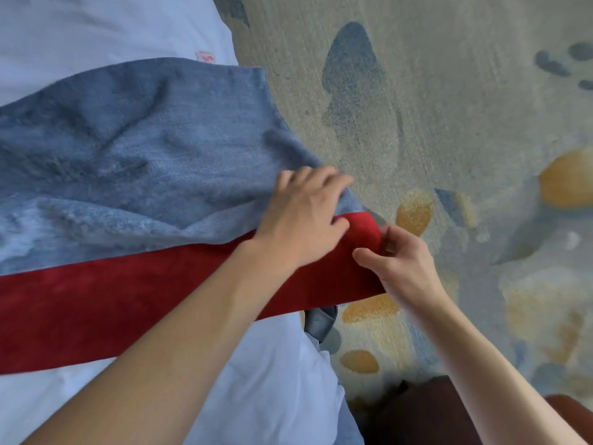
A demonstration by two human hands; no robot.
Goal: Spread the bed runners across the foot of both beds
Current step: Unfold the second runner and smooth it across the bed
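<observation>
At bed edge, centre of view: runner (134, 175), blue with a red band (128, 303), lies across the white bed (80, 33), its end hanging over the side toward the carpet (449, 107).

Runner position: crosses the view from 9 o'clock to centre; blue field rumpled, with folds running toward 10 o'clock; red band flatter, on its 6 o'clock side.

Left hand (305, 216): lies on the runner where blue meets red, fingers bent over the cloth edge; it appears to grip the fabric, though the fingertips are partly hidden.

Right hand (401, 264): at 3 o'clock from the left hand, just beside it; thumb and fingers pinch the corner of the red band.

Risk 1: wrinkles in the blue field likely remain if only the corner is pulled; cause, tension applied at one end.

Risk 2: runner may sit skewed across the bed; cause, the two hands tugging unevenly.

Risk 3: too much overhang could drag the cloth toward the carpet; cause, its own weight once let go.

Risk 4: the sheet beneath may bunch; cause, friction while the runner is shifted.

Count: runners, one; beds, one in view, second not visible; hands, two; red bands, one; small red tag (205, 56) on the sheet, one, at 11 o'clock.
</observation>
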